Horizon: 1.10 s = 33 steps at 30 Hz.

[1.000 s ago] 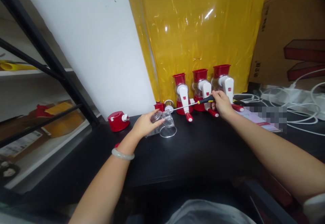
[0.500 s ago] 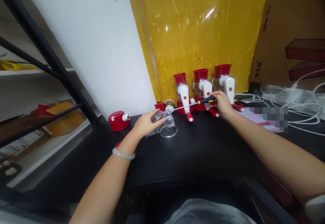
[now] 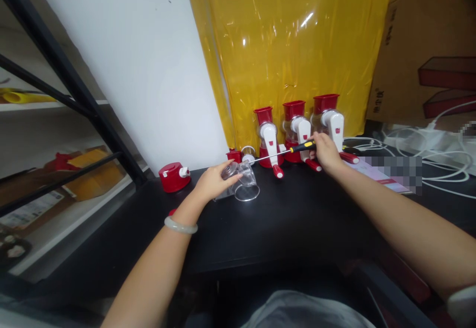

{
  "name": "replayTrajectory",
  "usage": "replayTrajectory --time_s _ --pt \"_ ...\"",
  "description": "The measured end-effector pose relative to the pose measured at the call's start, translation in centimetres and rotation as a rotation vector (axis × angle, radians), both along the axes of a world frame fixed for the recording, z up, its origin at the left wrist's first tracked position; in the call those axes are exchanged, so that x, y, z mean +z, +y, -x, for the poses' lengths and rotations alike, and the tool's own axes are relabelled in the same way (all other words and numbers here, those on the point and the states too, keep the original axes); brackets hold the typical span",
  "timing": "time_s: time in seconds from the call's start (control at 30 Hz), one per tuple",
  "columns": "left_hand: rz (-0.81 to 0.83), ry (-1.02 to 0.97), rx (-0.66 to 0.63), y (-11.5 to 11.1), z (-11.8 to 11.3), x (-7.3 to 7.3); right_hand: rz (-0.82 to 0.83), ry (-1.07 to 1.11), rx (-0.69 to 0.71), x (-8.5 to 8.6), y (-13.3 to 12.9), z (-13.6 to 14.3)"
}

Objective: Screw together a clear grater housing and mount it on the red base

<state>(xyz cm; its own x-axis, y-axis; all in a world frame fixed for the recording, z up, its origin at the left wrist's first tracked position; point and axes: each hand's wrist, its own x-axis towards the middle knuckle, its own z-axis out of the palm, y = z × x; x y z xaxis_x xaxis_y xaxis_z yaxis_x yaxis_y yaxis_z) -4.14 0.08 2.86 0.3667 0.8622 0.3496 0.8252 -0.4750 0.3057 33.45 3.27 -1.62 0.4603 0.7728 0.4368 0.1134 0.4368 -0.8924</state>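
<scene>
My left hand [image 3: 217, 181] is closed on a clear plastic grater housing [image 3: 247, 189], which lies on its side on the black table [image 3: 290, 229]. In my right hand [image 3: 324, 152] is a screwdriver [image 3: 303, 146] with a black and yellow handle, held nearly level. Its long metal shaft points left and its tip meets the upper edge of the clear housing. Behind the housing sit a small red part [image 3: 233, 156] and a metal grater drum [image 3: 248, 153] with a white rim. To the left stands a red base [image 3: 174, 177] with a white knob.
Three assembled rotary graters, among them the nearest one [image 3: 268, 137], line the table's back in front of yellow plastic sheeting [image 3: 297, 45]. White cables [image 3: 439, 164] and a printed sheet [image 3: 386, 177] lie at right. A black-framed shelf [image 3: 70, 85] stands left.
The screwdriver handle has turned slightly in my right hand, so its yellow patch shows more, and the fingers have shifted a little. My left hand and the housing stay in place.
</scene>
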Motion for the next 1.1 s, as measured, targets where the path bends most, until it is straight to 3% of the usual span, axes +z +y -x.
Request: replayTrajectory --time_s 0.23,0.47,0.77,1.1 --pt "-0.019 -0.001 -0.017 0.1 0.0 -0.1 -0.020 0.109 0.038 -0.6 0.7 -0.2" --pt "-0.002 0.017 0.006 0.0 0.0 0.0 -0.023 0.162 0.124 0.2 0.2 0.2" --pt "-0.016 0.003 -0.012 0.1 0.0 -0.2 0.005 0.121 0.061 0.7 -0.2 0.3" --pt "-0.013 0.012 -0.006 0.0 -0.1 0.0 -0.014 0.131 0.099 0.1 0.0 0.1"
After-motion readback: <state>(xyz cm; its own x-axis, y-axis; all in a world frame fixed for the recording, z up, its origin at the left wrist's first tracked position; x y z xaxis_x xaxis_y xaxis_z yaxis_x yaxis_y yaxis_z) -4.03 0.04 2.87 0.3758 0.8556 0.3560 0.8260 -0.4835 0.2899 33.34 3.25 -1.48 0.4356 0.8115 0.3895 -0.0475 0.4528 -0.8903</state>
